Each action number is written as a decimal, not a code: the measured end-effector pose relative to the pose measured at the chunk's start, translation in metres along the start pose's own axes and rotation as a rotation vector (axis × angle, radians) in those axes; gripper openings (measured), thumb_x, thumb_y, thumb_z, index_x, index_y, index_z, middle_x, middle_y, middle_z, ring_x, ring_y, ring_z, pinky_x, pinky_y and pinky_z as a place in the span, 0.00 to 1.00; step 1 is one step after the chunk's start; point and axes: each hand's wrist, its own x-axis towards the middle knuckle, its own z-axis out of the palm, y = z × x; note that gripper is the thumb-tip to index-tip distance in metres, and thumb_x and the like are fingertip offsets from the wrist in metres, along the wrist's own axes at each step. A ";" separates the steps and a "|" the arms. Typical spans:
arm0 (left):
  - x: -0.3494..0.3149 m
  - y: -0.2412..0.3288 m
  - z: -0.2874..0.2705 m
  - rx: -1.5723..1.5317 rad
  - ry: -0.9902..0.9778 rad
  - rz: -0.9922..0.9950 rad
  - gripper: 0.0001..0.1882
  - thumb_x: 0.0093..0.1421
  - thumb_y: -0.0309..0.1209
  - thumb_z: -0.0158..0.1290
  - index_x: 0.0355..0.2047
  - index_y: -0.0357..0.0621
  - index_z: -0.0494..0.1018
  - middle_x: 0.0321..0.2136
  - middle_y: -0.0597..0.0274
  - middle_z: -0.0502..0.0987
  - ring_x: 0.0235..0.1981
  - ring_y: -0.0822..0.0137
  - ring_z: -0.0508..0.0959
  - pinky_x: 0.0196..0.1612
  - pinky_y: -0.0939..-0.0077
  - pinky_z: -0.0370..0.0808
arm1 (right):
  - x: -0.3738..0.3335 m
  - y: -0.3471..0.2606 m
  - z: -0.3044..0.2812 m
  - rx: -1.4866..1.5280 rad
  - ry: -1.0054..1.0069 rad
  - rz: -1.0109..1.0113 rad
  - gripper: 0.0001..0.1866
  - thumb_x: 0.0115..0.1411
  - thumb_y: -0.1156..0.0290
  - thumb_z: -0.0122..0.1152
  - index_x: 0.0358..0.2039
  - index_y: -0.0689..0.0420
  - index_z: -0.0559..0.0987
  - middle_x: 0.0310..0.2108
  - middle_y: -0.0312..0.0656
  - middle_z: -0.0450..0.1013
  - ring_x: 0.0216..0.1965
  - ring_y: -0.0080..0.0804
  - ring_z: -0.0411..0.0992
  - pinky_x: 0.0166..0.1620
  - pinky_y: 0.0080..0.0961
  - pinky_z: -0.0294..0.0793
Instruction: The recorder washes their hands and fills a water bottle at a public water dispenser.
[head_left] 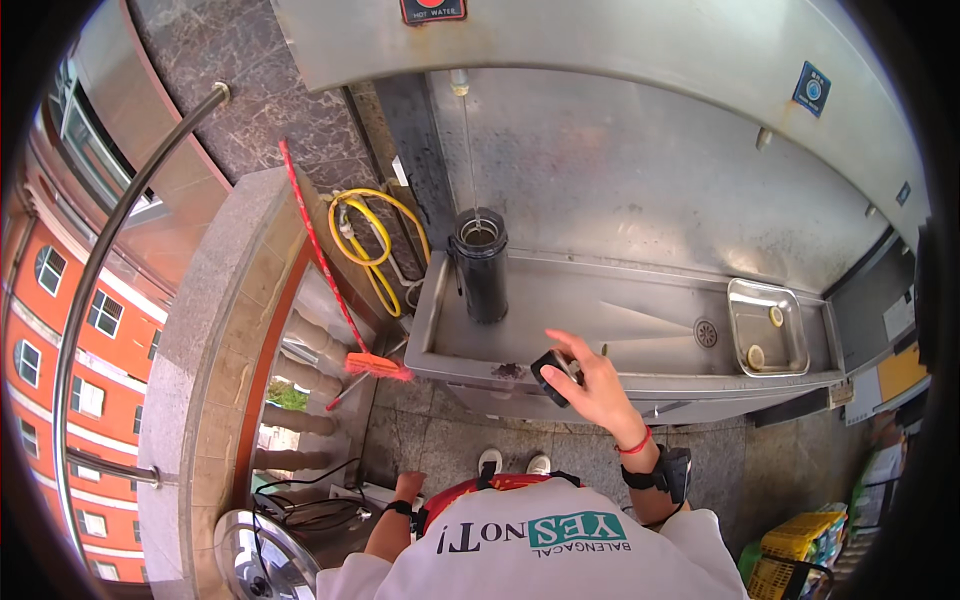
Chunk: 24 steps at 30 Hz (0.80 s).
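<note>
A tall black thermos point(484, 275) stands upright in the left end of the steel sink. Its top is uncapped, and a thin stream of water runs into it from the tap point(460, 84) above. My right hand point(598, 392) is raised over the sink's front edge, its fingers closed on a black lid point(554, 377). Down by my side hangs my left hand point(409, 486), away from the sink; its fingers are too small to make out.
In the long sink point(570, 350), a steel tray point(768, 345) with two lemon slices sits right of the drain point(706, 332). A red-handled broom point(318, 250) and coiled yellow hose point(372, 245) are at left. A yellow basket point(790, 560) stands lower right.
</note>
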 end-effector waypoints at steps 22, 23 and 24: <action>-0.005 -0.005 0.016 -0.435 0.047 -0.280 0.17 0.54 0.46 0.49 0.35 0.50 0.79 0.40 0.54 0.78 0.45 0.52 0.76 0.47 0.63 0.73 | 0.005 -0.002 0.006 -0.020 -0.008 -0.008 0.19 0.59 0.58 0.58 0.46 0.56 0.75 0.34 0.51 0.75 0.36 0.46 0.74 0.40 0.32 0.72; -0.006 -0.007 0.018 -0.438 0.051 -0.286 0.17 0.54 0.46 0.49 0.35 0.50 0.79 0.40 0.54 0.78 0.45 0.52 0.76 0.47 0.63 0.73 | 0.006 -0.003 0.007 -0.018 -0.014 -0.013 0.19 0.59 0.58 0.58 0.46 0.56 0.75 0.34 0.51 0.75 0.36 0.46 0.74 0.40 0.32 0.72; -0.007 -0.006 0.017 -0.382 0.040 -0.248 0.17 0.54 0.46 0.49 0.35 0.50 0.79 0.40 0.54 0.78 0.44 0.52 0.76 0.47 0.63 0.73 | 0.006 -0.002 0.007 -0.020 -0.014 -0.005 0.19 0.59 0.58 0.58 0.46 0.56 0.75 0.34 0.51 0.75 0.36 0.46 0.74 0.40 0.32 0.72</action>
